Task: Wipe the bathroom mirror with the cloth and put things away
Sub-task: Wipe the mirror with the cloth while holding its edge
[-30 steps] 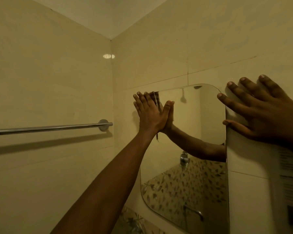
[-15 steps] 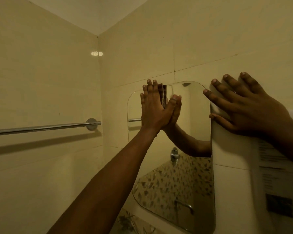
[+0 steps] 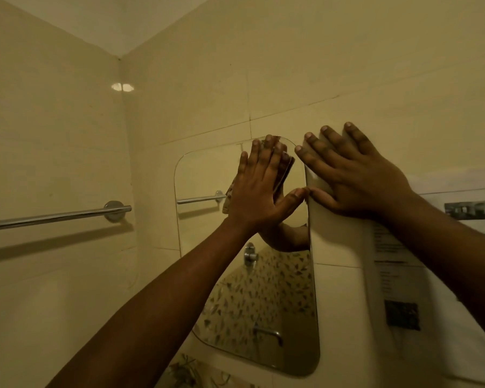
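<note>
The rounded wall mirror [image 3: 199, 175] hangs on the cream tiled wall. My left hand [image 3: 259, 189] lies flat against its upper right part, fingers up, pressing a patterned cloth [image 3: 228, 196] onto the glass. Only the cloth's edges show around the palm. My right hand [image 3: 353, 177] rests flat, with spread fingers and nothing in it, on the white wall unit [image 3: 339, 303] that covers the mirror's right edge. The two thumbs almost touch.
A chrome towel rail [image 3: 53, 218] runs along the left wall at hand height. The white unit carries printed labels [image 3: 389, 247] on its front. The mirror reflects a tap and patterned tiles. Patterned tiles [image 3: 191, 371] also show below the mirror.
My left hand has slid with the cloth from the mirror's upper left edge across to its upper right. The right hand has stayed on the white unit.
</note>
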A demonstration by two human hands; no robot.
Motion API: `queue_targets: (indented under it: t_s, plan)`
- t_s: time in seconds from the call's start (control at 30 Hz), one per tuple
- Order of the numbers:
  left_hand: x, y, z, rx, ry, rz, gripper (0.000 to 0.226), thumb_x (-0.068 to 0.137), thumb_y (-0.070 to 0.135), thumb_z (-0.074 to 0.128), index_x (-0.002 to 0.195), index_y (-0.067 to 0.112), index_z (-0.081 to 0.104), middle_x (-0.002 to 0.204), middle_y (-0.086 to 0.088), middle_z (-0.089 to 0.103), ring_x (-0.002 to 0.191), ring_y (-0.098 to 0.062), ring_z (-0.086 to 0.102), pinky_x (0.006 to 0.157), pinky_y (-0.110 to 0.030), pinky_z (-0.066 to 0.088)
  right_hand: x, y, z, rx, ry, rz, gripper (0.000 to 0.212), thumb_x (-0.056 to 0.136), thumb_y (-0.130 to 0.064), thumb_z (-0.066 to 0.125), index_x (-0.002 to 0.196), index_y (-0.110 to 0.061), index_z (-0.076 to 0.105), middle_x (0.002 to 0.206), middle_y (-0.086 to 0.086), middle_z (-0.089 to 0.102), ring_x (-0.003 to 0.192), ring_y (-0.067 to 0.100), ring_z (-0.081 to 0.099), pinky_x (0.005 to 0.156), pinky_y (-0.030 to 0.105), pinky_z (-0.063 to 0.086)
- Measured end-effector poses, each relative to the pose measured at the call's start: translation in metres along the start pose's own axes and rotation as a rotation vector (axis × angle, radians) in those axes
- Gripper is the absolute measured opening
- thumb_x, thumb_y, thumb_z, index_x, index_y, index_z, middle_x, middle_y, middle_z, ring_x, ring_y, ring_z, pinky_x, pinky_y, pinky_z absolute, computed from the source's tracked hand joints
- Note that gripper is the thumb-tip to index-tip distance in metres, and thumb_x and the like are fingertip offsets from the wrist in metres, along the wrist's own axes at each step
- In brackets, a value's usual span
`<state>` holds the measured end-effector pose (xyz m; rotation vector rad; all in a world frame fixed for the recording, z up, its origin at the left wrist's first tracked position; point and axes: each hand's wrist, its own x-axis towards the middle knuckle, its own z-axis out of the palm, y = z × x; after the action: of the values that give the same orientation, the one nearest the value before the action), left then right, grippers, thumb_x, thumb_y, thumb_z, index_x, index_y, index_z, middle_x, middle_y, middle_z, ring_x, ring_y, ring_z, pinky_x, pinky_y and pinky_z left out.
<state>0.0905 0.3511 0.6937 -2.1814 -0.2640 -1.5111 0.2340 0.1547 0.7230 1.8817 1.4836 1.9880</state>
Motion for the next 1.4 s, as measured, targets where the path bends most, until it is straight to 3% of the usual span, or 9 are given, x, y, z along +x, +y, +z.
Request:
queue_targets:
  t_s: [0.13, 0.33, 0.7, 0.8, 0.87, 1.0, 1.1, 1.27, 1.4]
  plan:
    - [-0.016, -0.004, 0.002, 0.018, -0.032, 0.087, 0.099, 0.097, 0.075, 0.033, 0.170, 0.010, 0.015, 0.179, -0.012, 0.002, 0.167, -0.033, -0.005, 0.133, -0.058, 0.006, 0.001, 0.000, -0.001, 0.009, -0.016, -0.017, 0.092, 0.098, -0.077, 0.013, 0.169, -0.018, 0.010, 0.175, 0.016, 0.011, 0.163, 0.038, 0.006, 0.129, 0.062, 0.009]
    - [-0.057, -0.003, 0.014, 0.030, -0.058, 0.150, 0.099, 0.097, 0.070, 0.050, 0.170, 0.010, 0.018, 0.179, -0.011, 0.004, 0.167, -0.033, -0.003, 0.135, -0.055, 0.003, 0.001, -0.001, 0.002, -0.004, -0.004, -0.006, 0.088, 0.099, -0.075, 0.008, 0.169, -0.021, 0.007, 0.176, 0.014, 0.008, 0.163, 0.037, 0.003, 0.129, 0.062, 0.007]
    - [-0.238, 0.007, 0.063, 0.167, -0.171, 0.485, 0.091, 0.102, 0.073, 0.022, 0.170, 0.015, 0.013, 0.179, -0.011, 0.009, 0.166, -0.034, 0.006, 0.134, -0.051, -0.004, 0.001, -0.003, 0.003, 0.003, 0.014, 0.012, 0.080, 0.103, -0.065, 0.008, 0.169, -0.020, 0.011, 0.175, 0.015, 0.013, 0.163, 0.038, 0.007, 0.129, 0.063, 0.009]
    - [-0.264, 0.009, 0.070, 0.202, -0.203, 0.471, 0.088, 0.103, 0.072, 0.023, 0.170, 0.016, 0.017, 0.179, -0.008, 0.011, 0.166, -0.032, 0.006, 0.134, -0.050, -0.005, 0.000, -0.003, 0.005, 0.005, 0.029, 0.016, 0.079, 0.104, -0.064, 0.008, 0.169, -0.019, 0.011, 0.175, 0.015, 0.014, 0.163, 0.038, 0.008, 0.129, 0.063, 0.009]
    - [-0.263, 0.011, 0.070, 0.218, -0.232, 0.572, 0.084, 0.103, 0.070, 0.026, 0.170, 0.019, 0.019, 0.179, -0.007, 0.014, 0.166, -0.032, 0.007, 0.134, -0.051, -0.004, 0.000, -0.003, 0.006, 0.005, 0.033, 0.015, 0.079, 0.104, -0.064, 0.008, 0.169, -0.019, 0.012, 0.175, 0.015, 0.015, 0.163, 0.038, 0.009, 0.128, 0.063, 0.009]
    - [-0.243, 0.002, 0.067, 0.212, -0.288, 0.995, 0.074, 0.104, 0.067, 0.035, 0.166, 0.027, 0.035, 0.176, 0.000, 0.026, 0.165, -0.028, 0.014, 0.134, -0.050, 0.000, 0.002, -0.003, 0.004, 0.013, 0.027, 0.012, 0.079, 0.104, -0.064, 0.009, 0.169, -0.018, 0.011, 0.175, 0.016, 0.016, 0.162, 0.039, 0.009, 0.128, 0.064, 0.009]
    - [-0.216, -0.002, 0.063, 0.202, -0.299, 1.142, 0.074, 0.104, 0.066, 0.040, 0.167, 0.027, 0.032, 0.176, 0.002, 0.027, 0.165, -0.024, 0.016, 0.134, -0.049, -0.002, 0.001, -0.002, 0.003, 0.013, 0.029, 0.013, 0.078, 0.105, -0.061, 0.010, 0.168, -0.017, 0.013, 0.174, 0.017, 0.016, 0.162, 0.040, 0.010, 0.128, 0.064, 0.009]
    - [-0.147, -0.009, 0.050, 0.220, -0.249, 1.150, 0.076, 0.106, 0.064, 0.034, 0.169, 0.024, 0.022, 0.177, -0.001, 0.022, 0.166, -0.025, 0.015, 0.134, -0.053, -0.001, 0.001, -0.003, 0.002, 0.007, 0.023, 0.007, 0.071, 0.106, -0.051, 0.017, 0.167, -0.016, 0.019, 0.173, 0.018, 0.021, 0.161, 0.041, 0.014, 0.128, 0.064, 0.012]
    - [-0.078, -0.019, 0.029, 0.180, -0.204, 1.016, 0.078, 0.104, 0.068, 0.032, 0.168, 0.023, 0.028, 0.177, -0.007, 0.021, 0.165, -0.031, 0.017, 0.132, -0.060, 0.008, -0.002, -0.002, 0.002, 0.023, 0.033, -0.003, 0.067, 0.106, -0.043, 0.020, 0.166, -0.012, 0.024, 0.171, 0.018, 0.026, 0.161, 0.041, 0.017, 0.129, 0.064, 0.012]
